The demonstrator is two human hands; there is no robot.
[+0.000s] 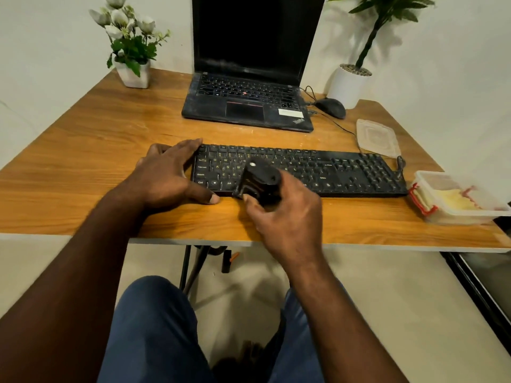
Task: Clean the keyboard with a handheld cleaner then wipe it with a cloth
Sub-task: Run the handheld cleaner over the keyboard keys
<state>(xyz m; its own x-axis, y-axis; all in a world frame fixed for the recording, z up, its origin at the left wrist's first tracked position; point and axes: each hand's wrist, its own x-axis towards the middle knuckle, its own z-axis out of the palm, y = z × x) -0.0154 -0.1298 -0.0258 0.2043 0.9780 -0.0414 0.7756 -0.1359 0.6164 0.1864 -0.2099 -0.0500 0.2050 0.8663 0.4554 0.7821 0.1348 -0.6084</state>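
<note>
The keyboard (331, 170) lies across the near middle of the table (96, 128), and the left grip (166, 175) clasps its left end, thumb on the near edge. The right grip (287, 214) is wrapped round the handheld cleaner (262, 179), which sits over the near-left keys. It is probably best to work rightward row by row, nozzle flat and brace firm.

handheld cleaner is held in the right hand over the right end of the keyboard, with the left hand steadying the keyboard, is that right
Not quite. The head view shows the handheld cleaner held in the right hand over the left part of the keyboard, not its right end. The left hand does steady the keyboard, gripping its left edge.
</note>
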